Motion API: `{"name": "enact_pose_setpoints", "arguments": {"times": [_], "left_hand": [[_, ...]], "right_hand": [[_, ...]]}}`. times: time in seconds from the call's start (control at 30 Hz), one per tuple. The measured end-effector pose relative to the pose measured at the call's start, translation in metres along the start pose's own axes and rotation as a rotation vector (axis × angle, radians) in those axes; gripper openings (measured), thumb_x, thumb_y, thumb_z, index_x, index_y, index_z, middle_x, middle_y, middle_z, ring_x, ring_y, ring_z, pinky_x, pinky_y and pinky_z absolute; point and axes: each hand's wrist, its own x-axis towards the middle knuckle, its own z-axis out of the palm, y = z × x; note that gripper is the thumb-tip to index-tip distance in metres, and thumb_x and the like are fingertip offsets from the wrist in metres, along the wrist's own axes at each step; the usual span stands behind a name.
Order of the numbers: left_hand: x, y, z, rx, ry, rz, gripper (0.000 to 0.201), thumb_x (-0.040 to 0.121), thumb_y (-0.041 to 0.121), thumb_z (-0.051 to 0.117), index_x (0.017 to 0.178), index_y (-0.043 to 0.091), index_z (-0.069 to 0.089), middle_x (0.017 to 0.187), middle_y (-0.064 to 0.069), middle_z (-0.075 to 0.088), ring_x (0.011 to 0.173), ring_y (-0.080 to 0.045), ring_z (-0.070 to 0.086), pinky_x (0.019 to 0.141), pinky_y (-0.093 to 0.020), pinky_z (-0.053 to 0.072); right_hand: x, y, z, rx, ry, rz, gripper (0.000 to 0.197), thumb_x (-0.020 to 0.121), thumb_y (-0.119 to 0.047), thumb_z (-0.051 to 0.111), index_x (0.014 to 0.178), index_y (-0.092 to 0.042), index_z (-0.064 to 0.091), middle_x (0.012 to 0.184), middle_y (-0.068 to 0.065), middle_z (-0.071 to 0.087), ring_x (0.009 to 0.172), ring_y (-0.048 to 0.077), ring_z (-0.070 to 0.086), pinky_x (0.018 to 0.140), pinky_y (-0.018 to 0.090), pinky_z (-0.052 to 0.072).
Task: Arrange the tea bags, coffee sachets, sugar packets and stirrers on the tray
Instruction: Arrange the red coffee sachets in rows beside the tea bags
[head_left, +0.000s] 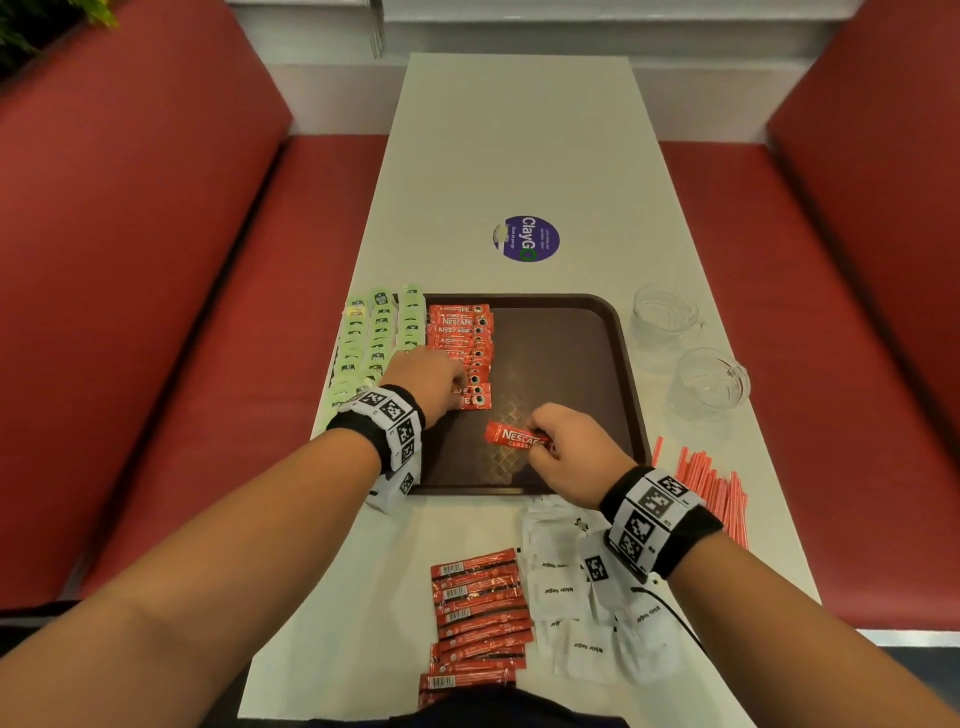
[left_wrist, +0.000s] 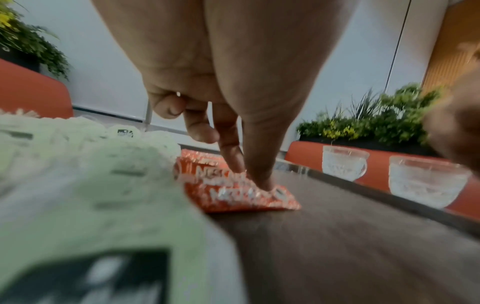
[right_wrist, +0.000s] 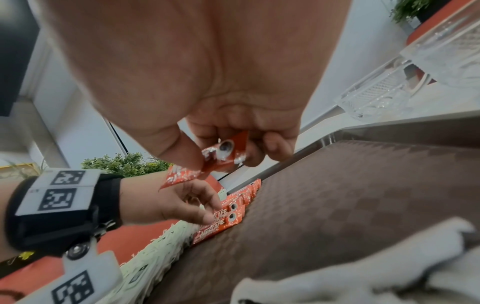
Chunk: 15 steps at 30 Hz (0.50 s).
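Above the brown tray (head_left: 597, 332), a coffee sachet (head_left: 511, 435) is pinched by the right hand (head_left: 571, 457), while the laid row (head_left: 465, 343), pressed under straightened left hand (head_left: 426, 379) fingers, could be knocked askew.

Even indoor light, blurred wrist views

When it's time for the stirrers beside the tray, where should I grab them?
Probably take the stirrers around the middle of the bundle, coming from above with the right hand, fingers across their width. They lie flat, roughly parallel, on the table right of the tray; an end grip would likely fan them.
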Motion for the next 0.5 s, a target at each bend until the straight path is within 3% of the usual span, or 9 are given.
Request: {"name": "enact_pose_setpoints", "arguments": {"times": [0.13,0.2,0.3,0.4,0.5], "left_hand": [[-0.021,0.011,-0.017,-0.344,0.144,0.158,0.019,0.091,0.048,0.062,0.094,0.031,0.073,0.091,0.015,0.069,0.087,-0.006,0.061,0.079,-0.029,0.048],[-0.035,0.017,-0.025,-0.433,0.075,0.263,0.017,0.089,0.048,0.067,0.095,0.033,0.073,0.089,0.018,0.067,0.086,-0.001,0.06,0.077,-0.023,0.046],[-0.044,0.019,-0.022,-0.323,-0.006,0.359,0.014,0.085,0.039,0.074,0.098,0.033,0.073,0.085,0.019,0.062,0.082,-0.002,0.056,0.073,-0.021,0.04],[-0.045,0.008,-0.018,-0.292,0.053,0.289,0.007,0.088,0.032,0.072,0.095,0.033,0.073,0.087,0.019,0.063,0.085,-0.004,0.055,0.08,-0.027,0.044],[-0.044,-0.012,-0.015,-0.311,0.114,0.081,0.004,0.091,0.029,0.069,0.095,0.029,0.071,0.092,0.015,0.067,0.087,-0.007,0.057,0.081,-0.026,0.043]], "right_hand": [[0.003,-0.001,0.001,-0.018,-0.005,-0.017,0.011,0.094,-0.016,0.056,0.093,-0.027,0.055,0.085,-0.011,0.048,0.075,0.005,0.047,0.065,0.016,0.031],[0.005,0.0,0.002,-0.027,-0.003,-0.046,0.012,0.095,-0.016,0.057,0.094,-0.028,0.056,0.086,-0.012,0.047,0.076,0.005,0.046,0.067,0.017,0.032],[0.009,-0.001,0.005,-0.03,0.001,-0.066,0.01,0.097,-0.015,0.057,0.103,-0.02,0.064,0.085,-0.013,0.045,0.077,0.006,0.045,0.07,0.019,0.034],[0.008,-0.002,0.008,-0.05,0.038,-0.065,0.03,0.095,-0.02,0.061,0.125,-0.018,0.06,0.102,-0.009,0.053,0.096,0.011,0.052,0.087,0.027,0.044],[0.001,-0.003,0.01,-0.11,0.053,-0.056,0.055,0.091,-0.031,0.067,0.141,-0.022,0.046,0.127,-0.002,0.052,0.118,0.015,0.049,0.103,0.032,0.045]]}}
